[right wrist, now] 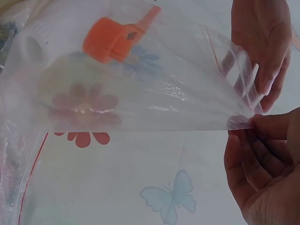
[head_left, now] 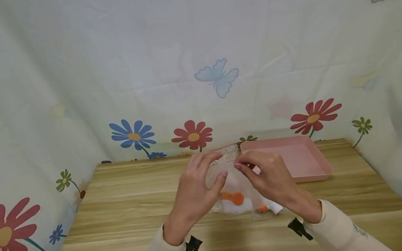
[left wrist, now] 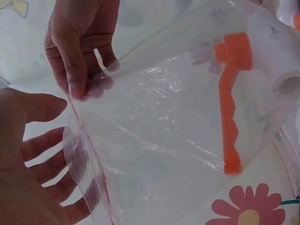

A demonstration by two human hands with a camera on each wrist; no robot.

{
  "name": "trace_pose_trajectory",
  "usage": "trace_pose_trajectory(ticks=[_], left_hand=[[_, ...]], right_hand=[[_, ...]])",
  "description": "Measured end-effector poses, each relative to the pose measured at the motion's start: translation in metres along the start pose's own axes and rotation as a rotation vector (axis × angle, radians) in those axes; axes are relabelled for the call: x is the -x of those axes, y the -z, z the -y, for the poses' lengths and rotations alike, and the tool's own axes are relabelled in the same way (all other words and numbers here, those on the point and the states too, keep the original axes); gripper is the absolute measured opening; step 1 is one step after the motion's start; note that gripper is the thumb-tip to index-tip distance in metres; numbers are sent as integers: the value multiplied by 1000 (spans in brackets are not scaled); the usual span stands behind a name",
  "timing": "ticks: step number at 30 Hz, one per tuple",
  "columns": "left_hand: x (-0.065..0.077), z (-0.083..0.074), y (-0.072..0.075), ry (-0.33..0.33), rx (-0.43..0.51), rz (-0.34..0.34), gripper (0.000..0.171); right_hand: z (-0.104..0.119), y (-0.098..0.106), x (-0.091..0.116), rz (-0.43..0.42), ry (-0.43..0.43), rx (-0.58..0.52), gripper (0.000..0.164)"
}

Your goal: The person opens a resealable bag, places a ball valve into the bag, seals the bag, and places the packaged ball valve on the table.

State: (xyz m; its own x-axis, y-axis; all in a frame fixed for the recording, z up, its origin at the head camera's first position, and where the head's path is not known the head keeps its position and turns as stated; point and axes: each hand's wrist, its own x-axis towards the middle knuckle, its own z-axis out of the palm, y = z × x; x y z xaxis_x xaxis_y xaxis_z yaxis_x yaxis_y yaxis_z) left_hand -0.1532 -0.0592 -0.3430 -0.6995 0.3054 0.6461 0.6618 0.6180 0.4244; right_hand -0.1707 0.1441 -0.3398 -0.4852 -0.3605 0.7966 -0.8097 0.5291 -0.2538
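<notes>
A clear zip bag [left wrist: 150, 122] with a red seal line hangs between the two hands. Inside it lie an orange part with a wavy handle [left wrist: 228, 112] and a white piece with a round opening [left wrist: 288, 86], partly hidden by the cloudy plastic. The right hand [head_left: 272, 173] pinches one top corner of the bag between thumb and fingertips. At the bag's mouth, the left hand [head_left: 193, 187] has its fingers spread behind the plastic edge and its thumb apart from them, not gripping it.
Behind the hands, a pink tray [head_left: 313, 157] stands at the back right of the wooden table [head_left: 139, 208]. Another clear bag [head_left: 229, 153] lies by the tray's left side. A small white item [head_left: 275, 207] with orange beside it shows under the right hand. A flower-patterned curtain [head_left: 157, 61] surrounds the table.
</notes>
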Motion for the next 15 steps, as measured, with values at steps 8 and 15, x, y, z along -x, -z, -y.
trace_pose_trajectory(ticks=[8, 15], left_hand=[[-2, 0, -8, -14, -12, 40, 26], [-2, 2, -12, -21, 21, 40, 9]], right_hand=[[2, -2, 1, 20, 34, 3, 11], [5, -3, 2, 37, 15, 25, 11]])
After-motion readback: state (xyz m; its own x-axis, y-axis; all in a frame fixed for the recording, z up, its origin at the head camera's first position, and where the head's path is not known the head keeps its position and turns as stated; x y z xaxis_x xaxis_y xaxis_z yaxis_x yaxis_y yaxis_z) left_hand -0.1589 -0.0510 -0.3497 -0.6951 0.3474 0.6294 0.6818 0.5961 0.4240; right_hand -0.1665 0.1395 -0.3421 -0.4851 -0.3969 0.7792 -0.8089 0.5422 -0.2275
